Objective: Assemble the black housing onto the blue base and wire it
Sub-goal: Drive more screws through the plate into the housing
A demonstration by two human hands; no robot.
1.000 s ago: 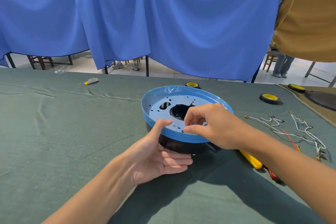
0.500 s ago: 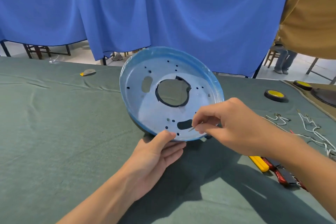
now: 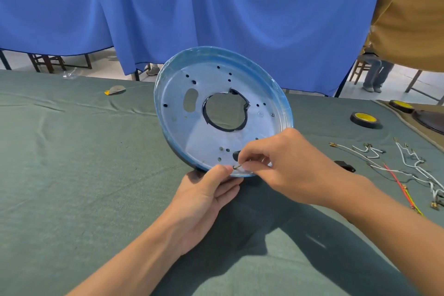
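Note:
The round blue base (image 3: 199,132) is tilted up on its near edge, its inside facing me, with a large central hole and several small holes. Only a thin dark edge of the black housing (image 3: 173,149) shows behind its lower left rim. My left hand (image 3: 206,197) grips the base's bottom rim, thumb on the inside. My right hand (image 3: 283,166) pinches a small screw (image 3: 237,167) between thumb and forefinger, its tip at a hole near the bottom rim.
White, red and yellow wires (image 3: 408,166) lie on the green cloth at the right, with a small black part (image 3: 344,166) near them. Black-and-yellow tape rolls (image 3: 365,119) sit further back. A person in a mustard top (image 3: 408,14) stands at the right.
The base went from lying flat to standing tilted toward me. My left hand shifted to its bottom rim, and my right hand brought the screw lower, to the rim hole.

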